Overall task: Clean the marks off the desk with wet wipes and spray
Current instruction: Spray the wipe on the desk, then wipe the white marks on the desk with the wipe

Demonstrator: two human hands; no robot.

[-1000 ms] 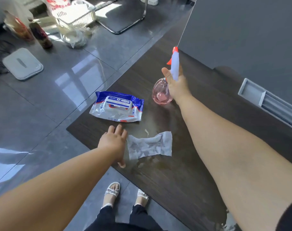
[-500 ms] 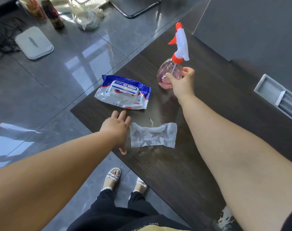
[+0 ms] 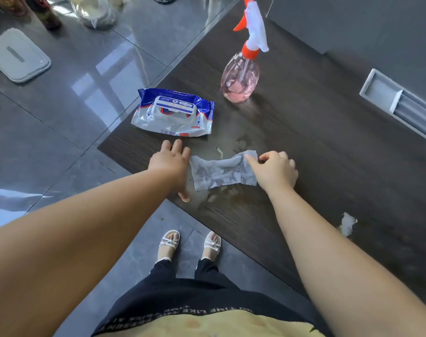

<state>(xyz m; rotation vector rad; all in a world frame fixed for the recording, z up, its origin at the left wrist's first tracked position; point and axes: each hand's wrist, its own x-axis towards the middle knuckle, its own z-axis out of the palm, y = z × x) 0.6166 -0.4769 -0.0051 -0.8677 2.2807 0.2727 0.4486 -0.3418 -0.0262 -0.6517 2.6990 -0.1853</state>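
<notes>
A damp, dirty white wet wipe (image 3: 219,172) lies flat on the dark wooden desk (image 3: 316,147) near its front corner, with a wet patch around it. My left hand (image 3: 170,164) rests flat on the desk at the wipe's left edge, fingers straight. My right hand (image 3: 275,171) is at the wipe's right end, thumb and forefinger pinching its upper right corner. A pink spray bottle (image 3: 241,76) with a white and orange trigger stands upright further back, free of both hands. A blue and white pack of wet wipes (image 3: 174,113) lies to its left.
A white smear (image 3: 347,223) marks the desk at the right. A grey cable tray (image 3: 399,105) is set into the desk's far right. On the tiled floor to the left are a white scale (image 3: 17,54), bottles and a bag. My feet stand below the desk's corner.
My right hand has let go of the spray bottle, left it standing on the desk, and come back to the wipe's right corner. My left hand has stayed beside the wipe.
</notes>
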